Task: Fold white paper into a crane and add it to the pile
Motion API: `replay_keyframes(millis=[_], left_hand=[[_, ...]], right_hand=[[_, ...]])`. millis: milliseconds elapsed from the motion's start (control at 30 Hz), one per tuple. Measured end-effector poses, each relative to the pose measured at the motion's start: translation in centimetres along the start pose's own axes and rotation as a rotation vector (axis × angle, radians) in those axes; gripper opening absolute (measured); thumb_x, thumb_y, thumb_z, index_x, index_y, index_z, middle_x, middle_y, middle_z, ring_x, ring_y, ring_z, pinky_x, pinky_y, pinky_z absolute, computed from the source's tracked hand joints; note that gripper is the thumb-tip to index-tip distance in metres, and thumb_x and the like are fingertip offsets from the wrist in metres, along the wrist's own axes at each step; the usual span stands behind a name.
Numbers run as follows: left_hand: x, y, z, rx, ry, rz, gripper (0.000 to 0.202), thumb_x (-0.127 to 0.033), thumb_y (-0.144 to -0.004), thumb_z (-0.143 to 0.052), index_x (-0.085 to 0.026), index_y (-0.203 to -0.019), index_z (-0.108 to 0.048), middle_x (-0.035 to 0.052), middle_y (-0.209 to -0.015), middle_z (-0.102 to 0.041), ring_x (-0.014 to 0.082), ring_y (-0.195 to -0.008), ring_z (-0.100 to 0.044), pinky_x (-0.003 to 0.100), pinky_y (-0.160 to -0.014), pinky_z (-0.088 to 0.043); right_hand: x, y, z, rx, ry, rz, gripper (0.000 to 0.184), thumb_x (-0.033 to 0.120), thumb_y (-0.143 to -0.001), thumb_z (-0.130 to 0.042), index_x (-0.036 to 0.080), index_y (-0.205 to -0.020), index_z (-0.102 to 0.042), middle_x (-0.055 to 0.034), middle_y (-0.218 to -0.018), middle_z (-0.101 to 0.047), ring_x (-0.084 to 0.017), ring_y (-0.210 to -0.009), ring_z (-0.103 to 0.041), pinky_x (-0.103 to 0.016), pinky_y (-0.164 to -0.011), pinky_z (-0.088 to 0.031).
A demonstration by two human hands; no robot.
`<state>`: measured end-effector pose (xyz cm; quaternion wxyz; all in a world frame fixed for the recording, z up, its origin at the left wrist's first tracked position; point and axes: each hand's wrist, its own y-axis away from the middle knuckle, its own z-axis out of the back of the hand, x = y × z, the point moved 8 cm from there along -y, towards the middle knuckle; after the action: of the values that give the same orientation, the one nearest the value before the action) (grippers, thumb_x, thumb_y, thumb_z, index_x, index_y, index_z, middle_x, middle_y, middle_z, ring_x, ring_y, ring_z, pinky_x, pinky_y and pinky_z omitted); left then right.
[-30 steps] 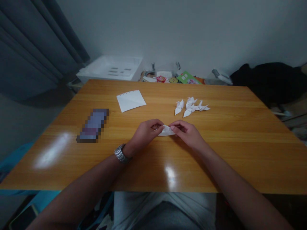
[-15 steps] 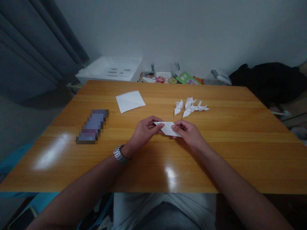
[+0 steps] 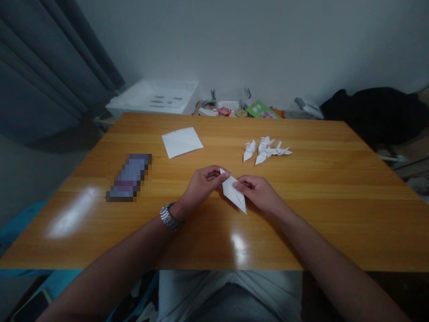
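Observation:
A white folded paper (image 3: 233, 196), shaped like a long diamond, is held over the table between my two hands. My left hand (image 3: 208, 182) pinches its upper left edge, thumb on top and fingers behind. My right hand (image 3: 256, 190) grips the upper right edge, with the thumb lying on the paper's face. The paper slants, one point up by the left fingers and the other down toward me. Beyond my hands lie several small folded paper figures (image 3: 266, 150), like birds, grouped together.
On the wooden table (image 3: 335, 214), a white paper sheet (image 3: 182, 142) with a perforated edge lies at the back left. A pixelated phone-like object (image 3: 129, 177) is at the left. Behind the table are a white plastic tray (image 3: 134, 96), a green packet (image 3: 261, 109) and a black cloth (image 3: 375, 114).
The folded paper has turned from lying nearly crosswise to slanting, its lower point now toward me. My right hand has shifted slightly left and nearer; the left has barely moved.

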<state>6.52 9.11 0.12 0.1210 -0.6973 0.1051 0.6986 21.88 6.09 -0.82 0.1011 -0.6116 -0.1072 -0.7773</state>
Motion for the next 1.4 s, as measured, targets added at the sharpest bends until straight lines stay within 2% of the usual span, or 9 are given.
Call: replay_keyframes(millis=[200,333,467,600,700,967,1200,1300,1400], left_hand=[[0.1,0.1,0.1,-0.019,-0.015,0.033,0.04,-0.052,-0.084,-0.074,-0.014,-0.096,-0.078,0.0072,-0.09,-0.076,0.0164,-0.078,-0.068,0.026,-0.072,-0.058],[0.5,0.2,0.2,-0.018,0.021,0.042,0.041,-0.052,-0.086,-0.072,-0.014,-0.101,-0.078,0.008,-0.094,-0.076,0.0168,-0.082,-0.07,0.028,-0.076,-0.06],[0.1,0.2,0.3,-0.038,-0.048,0.009,0.039,-0.051,-0.089,-0.069,-0.014,-0.099,-0.078,0.0081,-0.092,-0.076,0.0165,-0.081,-0.069,0.027,-0.074,-0.058],[-0.7,0.2,-0.2,0.028,-0.154,-0.055,0.036,-0.049,-0.086,-0.072,-0.016,-0.096,-0.077,0.0077,-0.093,-0.077,0.0179,-0.083,-0.069,0.026,-0.073,-0.056],[-0.7,0.2,-0.4,0.063,-0.191,-0.054,0.033,-0.049,-0.086,-0.072,-0.016,-0.09,-0.077,0.0064,-0.088,-0.077,0.0173,-0.079,-0.068,0.026,-0.069,-0.053],[-0.9,0.3,0.2,0.019,-0.209,-0.022,0.034,-0.049,-0.085,-0.072,-0.015,-0.082,-0.078,0.004,-0.076,-0.074,0.0134,-0.066,-0.062,0.022,-0.058,-0.047],[-0.5,0.4,0.1,-0.002,-0.111,0.029,0.037,-0.049,-0.089,-0.068,-0.014,-0.084,-0.078,0.0061,-0.082,-0.076,0.0151,-0.07,-0.065,0.025,-0.064,-0.05],[-0.2,0.3,0.1,-0.009,-0.111,0.013,0.036,-0.05,-0.089,-0.068,-0.015,-0.087,-0.079,0.0062,-0.085,-0.077,0.0157,-0.073,-0.067,0.025,-0.067,-0.052],[-0.3,0.3,0.3,-0.049,-0.153,-0.017,0.035,-0.049,-0.088,-0.071,-0.016,-0.083,-0.078,0.0047,-0.081,-0.076,0.0143,-0.07,-0.065,0.023,-0.063,-0.049]], right_hand=[[0.0,0.1,-0.1,-0.003,0.007,-0.018,0.029,0.044,-0.09,-0.065,0.016,-0.089,-0.072,-0.0037,-0.08,-0.071,-0.017,-0.07,-0.06,-0.028,-0.065,-0.044],[0.3,0.2,-0.1,-0.006,0.038,-0.025,0.028,0.043,-0.089,-0.065,0.015,-0.088,-0.072,-0.0039,-0.079,-0.071,-0.017,-0.069,-0.06,-0.028,-0.064,-0.044],[0.3,0.3,-0.1,-0.014,0.057,-0.028,0.028,0.043,-0.089,-0.065,0.016,-0.089,-0.073,-0.0037,-0.08,-0.072,-0.017,-0.07,-0.061,-0.028,-0.064,-0.044],[0.3,0.3,0.1,-0.029,0.056,-0.013,0.029,0.045,-0.089,-0.066,0.017,-0.089,-0.074,-0.0041,-0.082,-0.073,-0.018,-0.072,-0.062,-0.028,-0.066,-0.045],[0.4,0.4,0.3,-0.03,0.074,-0.007,0.031,0.047,-0.089,-0.066,0.017,-0.088,-0.074,-0.0042,-0.081,-0.072,-0.018,-0.071,-0.061,-0.029,-0.065,-0.045],[0.1,0.3,0.2,-0.011,0.036,-0.009,0.035,0.05,-0.09,-0.065,0.017,-0.092,-0.077,-0.0041,-0.084,-0.073,-0.018,-0.072,-0.061,-0.028,-0.066,-0.044],[0.3,0.3,0.4,-0.02,0.066,-0.04,0.041,0.055,-0.089,-0.064,0.016,-0.085,-0.076,-0.0014,-0.072,-0.066,-0.015,-0.063,-0.053,-0.026,-0.058,-0.038],[0.5,0.3,0.4,-0.018,0.072,-0.025,0.04,0.055,-0.089,-0.064,0.017,-0.085,-0.076,-0.0018,-0.073,-0.066,-0.015,-0.064,-0.053,-0.026,-0.058,-0.039],[0.4,0.3,0.2,0.003,0.04,-0.025,0.041,0.056,-0.089,-0.065,0.016,-0.086,-0.075,-0.0026,-0.076,-0.067,-0.016,-0.067,-0.055,-0.027,-0.061,-0.04]])
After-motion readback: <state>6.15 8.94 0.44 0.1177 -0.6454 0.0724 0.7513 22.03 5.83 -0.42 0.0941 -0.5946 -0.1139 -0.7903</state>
